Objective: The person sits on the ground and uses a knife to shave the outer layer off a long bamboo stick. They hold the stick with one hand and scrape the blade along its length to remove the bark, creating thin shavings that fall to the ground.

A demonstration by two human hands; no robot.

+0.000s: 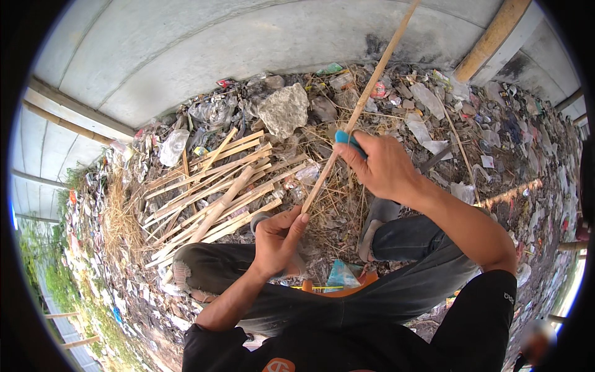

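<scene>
My left hand (pixel 278 239) grips the near end of a long thin bamboo stick (pixel 370 84), which slants up and away to the right, past the top of the view. My right hand (pixel 379 164) is closed around a blue-handled tool (pixel 348 139), held against the stick partway up. The tool's blade is hidden behind the stick and my fingers. Both hands work above my knees, clad in dark torn trousers (pixel 396 282).
A pile of split bamboo strips (pixel 214 192) lies on the ground to the left. A large grey rock (pixel 284 109) sits beyond it among plastic litter and dry straw. A grey concrete wall (pixel 186 43) rises behind. A thick bamboo pole (pixel 493 38) leans at top right.
</scene>
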